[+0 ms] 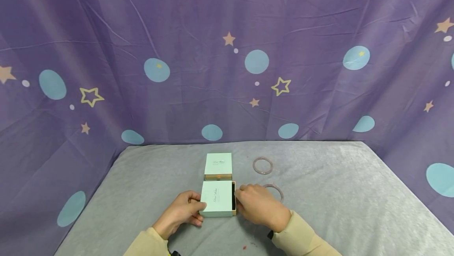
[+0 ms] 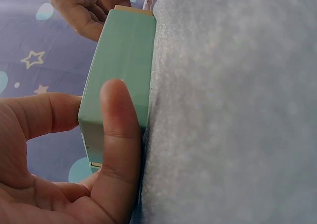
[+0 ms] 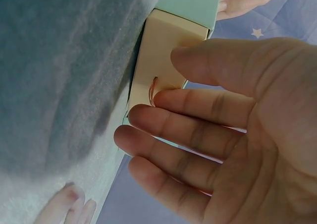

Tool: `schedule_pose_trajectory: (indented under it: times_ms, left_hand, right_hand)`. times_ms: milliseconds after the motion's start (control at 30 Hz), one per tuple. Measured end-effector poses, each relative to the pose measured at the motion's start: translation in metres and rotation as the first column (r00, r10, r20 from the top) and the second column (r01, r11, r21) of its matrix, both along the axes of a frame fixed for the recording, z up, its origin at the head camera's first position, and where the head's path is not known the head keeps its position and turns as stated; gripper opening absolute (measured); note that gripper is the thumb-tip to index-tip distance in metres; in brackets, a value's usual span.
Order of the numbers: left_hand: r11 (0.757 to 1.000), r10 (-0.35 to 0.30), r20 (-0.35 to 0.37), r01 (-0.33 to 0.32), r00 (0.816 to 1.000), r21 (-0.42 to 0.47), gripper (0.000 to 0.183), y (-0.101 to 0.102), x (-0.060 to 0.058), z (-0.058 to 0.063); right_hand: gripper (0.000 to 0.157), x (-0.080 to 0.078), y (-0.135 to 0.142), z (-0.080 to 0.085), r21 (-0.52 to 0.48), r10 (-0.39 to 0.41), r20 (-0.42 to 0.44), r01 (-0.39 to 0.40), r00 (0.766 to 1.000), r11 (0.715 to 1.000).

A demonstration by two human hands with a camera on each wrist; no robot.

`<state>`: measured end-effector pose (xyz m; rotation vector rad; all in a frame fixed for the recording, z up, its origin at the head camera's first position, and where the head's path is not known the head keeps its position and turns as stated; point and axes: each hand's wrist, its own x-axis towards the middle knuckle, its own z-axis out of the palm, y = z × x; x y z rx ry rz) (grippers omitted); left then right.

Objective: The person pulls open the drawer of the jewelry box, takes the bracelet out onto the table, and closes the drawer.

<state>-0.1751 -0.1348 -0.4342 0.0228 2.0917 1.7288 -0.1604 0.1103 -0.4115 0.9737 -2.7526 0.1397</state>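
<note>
A mint-green drawer gift box (image 1: 216,197) lies flat on the grey cloth, its tan inner drawer (image 3: 163,50) sticking out a little on the right, with a dark interior showing in the gap. My left hand (image 1: 185,208) grips the sleeve's left end, thumb on the lid and fingers along the side. At the drawer's front is my right hand (image 1: 260,204); its thumb lies near the upper edge, and the index fingertip touches beside a thin ribbon loop (image 3: 152,91). The right fingers are only gently bent, without a visible pinch on the loop.
A second mint-green box (image 1: 218,164) stands directly behind the first, its tan drawer end facing me. To the right lie two pinkish bangles: a farther bangle (image 1: 263,166) and a nearer bangle (image 1: 278,190) partly hidden by my right hand. A purple patterned curtain (image 1: 227,102) surrounds the table.
</note>
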Motion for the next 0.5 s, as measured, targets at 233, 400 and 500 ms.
schedule_pose_trajectory:
  times_ms: [233, 400, 500]
  left_hand:
    - [1.0, -0.003, -0.002, 0.003, 1.0, 0.008, 0.044, -0.0001, 0.0006, 0.0]
    - [1.0, -0.001, 0.0, 0.001, 1.0, 0.009, 0.043, 0.0005, 0.0005, -0.0003]
    - [1.0, 0.002, -0.001, -0.002, 1.0, 0.009, 0.042, 0.0007, 0.0001, -0.0011]
  right_hand:
    - [0.005, 0.0016, -0.0007, 0.0003, -0.014, 0.006, -0.004, -0.006, 1.0, 1.0]
    - [0.007, 0.0024, -0.0008, -0.001, -0.029, 0.015, -0.005, -0.016, 1.0, 0.999]
    - [0.009, 0.0027, -0.001, -0.002, -0.032, 0.018, -0.013, -0.019, 1.0, 0.999]
